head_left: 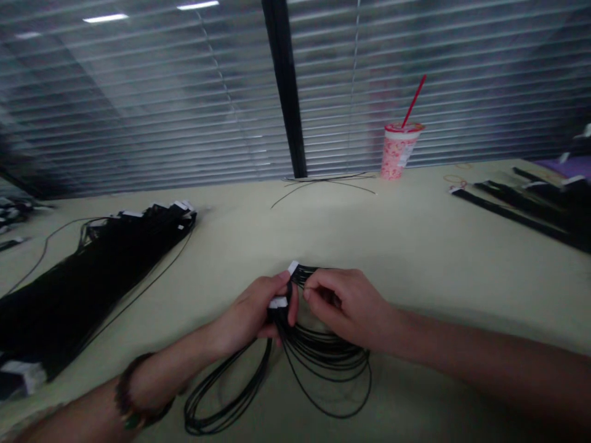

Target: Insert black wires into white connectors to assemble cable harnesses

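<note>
Black wires (337,354), one set, white-ended, lying mid-table at the near side: lengths are hanging in loops below my hands, one loop spreading left, the rest bunching right. Left hand (252,307): closing around the white ends, the thumb pressing by the upper plug (292,267), the fingers steadying the lower plug (278,302). Right hand (351,301): narrowing, thumb and forefinger tips coming together beside the wires behind the upper plug; whether they are pinching one, I cannot tell. Bracelet (133,394), beaded: circling my left wrist. Bundle (106,264), large, black, white-tipped: lying to the left, one stray wire curving along its edge. Strips (517,215), black: lying at far right, bands (455,179) resting just beyond. Strands (325,183), thin, loose: lying near the blinds (203,123). Cup (394,154), pink, red straw (414,101): standing upright at the back of the table (397,227). Risks, as I am judging them: the loops could be tangling if my right hand is pulling across them; a wire could be working loose from the upper plug if I am tugging too sharply; the plugs could be slipping apart if my left grip is easing; the bracelet could be snagging the left loop if my wrist is dropping.
</note>
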Demonstrator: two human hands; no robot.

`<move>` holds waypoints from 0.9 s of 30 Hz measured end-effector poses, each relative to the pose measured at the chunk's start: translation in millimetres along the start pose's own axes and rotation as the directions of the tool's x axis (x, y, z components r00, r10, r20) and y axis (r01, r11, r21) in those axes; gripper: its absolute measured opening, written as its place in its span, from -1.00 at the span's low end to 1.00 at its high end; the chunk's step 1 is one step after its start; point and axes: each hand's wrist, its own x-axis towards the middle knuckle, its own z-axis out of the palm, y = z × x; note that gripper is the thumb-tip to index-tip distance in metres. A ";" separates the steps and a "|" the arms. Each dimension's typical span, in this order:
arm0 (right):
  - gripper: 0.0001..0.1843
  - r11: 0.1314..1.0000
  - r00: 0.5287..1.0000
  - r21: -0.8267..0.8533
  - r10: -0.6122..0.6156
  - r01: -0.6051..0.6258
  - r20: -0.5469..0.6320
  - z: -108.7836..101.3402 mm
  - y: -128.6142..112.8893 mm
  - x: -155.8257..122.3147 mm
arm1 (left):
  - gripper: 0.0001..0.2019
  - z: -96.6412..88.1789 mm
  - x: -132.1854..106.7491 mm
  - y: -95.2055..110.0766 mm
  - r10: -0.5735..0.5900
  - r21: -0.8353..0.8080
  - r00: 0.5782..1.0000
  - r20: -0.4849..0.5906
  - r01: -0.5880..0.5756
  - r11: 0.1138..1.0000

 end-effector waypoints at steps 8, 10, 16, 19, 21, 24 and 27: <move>-0.55 0.989 0.991 -0.147 -0.047 0.028 -0.123 -13.2 16.0 7.3 | -0.48 -10.5 5.4 -3.0 -0.047 -0.085 0.997 0.059 0.052 0.995; -0.65 1.000 0.999 0.005 0.029 -0.029 0.044 -15.1 18.5 9.0 | -0.47 -11.6 5.0 -2.8 -0.060 -0.056 0.996 0.066 0.064 0.996; -0.77 0.901 0.941 0.378 0.083 -0.211 0.327 -18.5 12.9 15.0 | -0.57 -2.4 2.5 6.6 -0.025 -0.087 0.995 0.100 0.034 0.996; -0.81 0.866 0.938 0.421 0.138 -0.269 0.317 -19.6 11.8 19.5 | -0.72 3.1 -0.4 14.1 -0.030 -0.306 0.983 0.181 0.085 0.948; -0.82 0.845 0.958 0.465 0.175 -0.265 0.229 -20.5 12.1 22.0 | -0.72 3.4 -2.2 15.7 -0.058 -0.355 0.962 0.268 0.155 0.922; -0.82 0.814 0.968 0.524 0.231 -0.250 0.104 -22.3 8.3 24.2 | -0.71 1.8 -3.3 13.3 -0.105 -0.257 0.961 0.256 0.172 0.951; -0.84 0.803 0.963 0.542 0.263 -0.249 0.054 -23.2 -1.0 24.7 | -0.80 3.3 -2.5 11.1 -0.128 -0.189 0.963 0.236 0.175 0.966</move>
